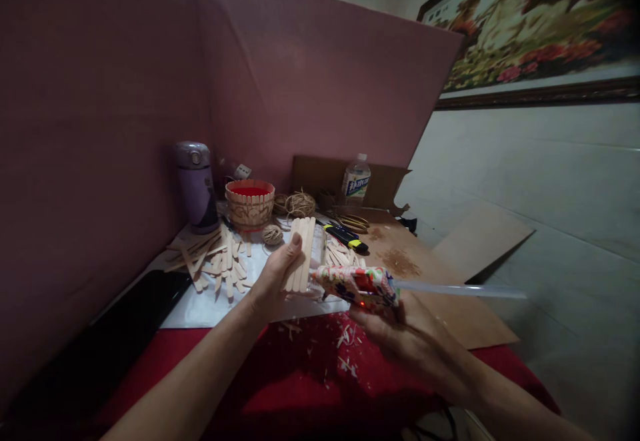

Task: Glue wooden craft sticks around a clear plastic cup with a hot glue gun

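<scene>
My left hand is closed around a clear plastic container, its thumb pressed on the flat wooden craft sticks that stand side by side along the container's wall. In my right hand is a glue gun with a colourful pattern and a small red light. Its nozzle points left, touching or very near the edge of the sticks; I cannot tell which. A long translucent glue stick juts from the gun's back end to the right. The right fingers are partly hidden under the gun.
Loose craft sticks lie on a white sheet. Behind stand a purple flask, a stick-covered pot with red inside, twine and a bottle. A utility knife and scissors lie right of the twine.
</scene>
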A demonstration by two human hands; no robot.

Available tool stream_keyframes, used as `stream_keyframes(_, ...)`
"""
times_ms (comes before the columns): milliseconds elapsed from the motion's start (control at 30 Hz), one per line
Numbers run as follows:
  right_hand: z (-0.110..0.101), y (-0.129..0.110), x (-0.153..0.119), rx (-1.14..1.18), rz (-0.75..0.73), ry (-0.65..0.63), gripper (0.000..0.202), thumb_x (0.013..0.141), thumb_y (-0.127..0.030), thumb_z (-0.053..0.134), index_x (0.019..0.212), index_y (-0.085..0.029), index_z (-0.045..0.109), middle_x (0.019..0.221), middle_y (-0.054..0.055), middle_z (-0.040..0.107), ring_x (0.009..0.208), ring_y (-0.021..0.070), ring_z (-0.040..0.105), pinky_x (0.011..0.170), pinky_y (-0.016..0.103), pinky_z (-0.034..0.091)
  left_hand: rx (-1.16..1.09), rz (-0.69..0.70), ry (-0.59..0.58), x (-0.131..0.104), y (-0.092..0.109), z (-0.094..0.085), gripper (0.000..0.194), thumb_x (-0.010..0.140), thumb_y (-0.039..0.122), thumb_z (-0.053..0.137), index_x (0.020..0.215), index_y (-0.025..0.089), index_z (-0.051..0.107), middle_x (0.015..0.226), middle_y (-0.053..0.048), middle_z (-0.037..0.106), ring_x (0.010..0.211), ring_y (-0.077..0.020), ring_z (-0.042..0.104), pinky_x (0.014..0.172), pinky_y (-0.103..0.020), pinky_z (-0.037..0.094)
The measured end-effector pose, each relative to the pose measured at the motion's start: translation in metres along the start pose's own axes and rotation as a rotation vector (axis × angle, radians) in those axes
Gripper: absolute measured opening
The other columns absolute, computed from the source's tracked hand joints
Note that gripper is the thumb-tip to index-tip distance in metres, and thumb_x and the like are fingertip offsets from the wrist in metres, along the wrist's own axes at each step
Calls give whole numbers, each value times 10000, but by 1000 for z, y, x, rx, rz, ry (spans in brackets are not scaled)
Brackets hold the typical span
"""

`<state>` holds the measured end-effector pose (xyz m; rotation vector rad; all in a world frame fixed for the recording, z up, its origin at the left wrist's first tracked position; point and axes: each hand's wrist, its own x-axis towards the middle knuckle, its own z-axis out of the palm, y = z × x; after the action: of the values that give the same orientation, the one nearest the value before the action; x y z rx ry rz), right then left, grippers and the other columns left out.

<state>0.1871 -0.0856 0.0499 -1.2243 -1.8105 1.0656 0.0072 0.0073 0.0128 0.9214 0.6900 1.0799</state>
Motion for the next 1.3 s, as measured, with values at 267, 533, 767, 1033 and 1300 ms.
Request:
stream_keyframes(267,0,-2,-3,-3,74,5,288,875,-454,547,943,-187,635,755,1,572,626,117,455,589,232,410,22,8,17,-2,0,1,652,669,696,624,859,73,659,555,-71,640,428,-150,574,397,-233,447)
stream_keyframes(533,2,-4,-2,23,34,-4,228,878,-403,559,924,-195,642,794,-7,591,672,120,496,653,230,436,10,16,0,-3,2,3,691,667,695,626,964,72,650,582,-77,656,440,-167,587,383,-239,435)
stream_keyframes(767,3,1,-2,76,-4,28,236,873,-393,568,1012,-213,630,894,27,619,849,175,542,754,267,444,19,12,11,-2,1,2,651,655,689,644,891,83,654,580,-68,651,451,-156,588,400,-235,458)
stream_keyframes(1033,1,-2,-3,32,62,53,294,866,-468,560,829,-178,575,644,-29,452,561,100,379,533,236,358,12,19,-1,-2,2,2,573,648,681,657,744,116,626,562,-58,634,445,-144,571,393,-223,436)
stream_keyframes(1300,1,-3,-2,63,24,26,212,880,-411,552,867,-202,587,683,-12,464,661,137,438,659,265,415,-27,29,-55,0,-1,1,541,667,643,673,790,116,646,586,-52,649,475,-141,594,442,-220,461)
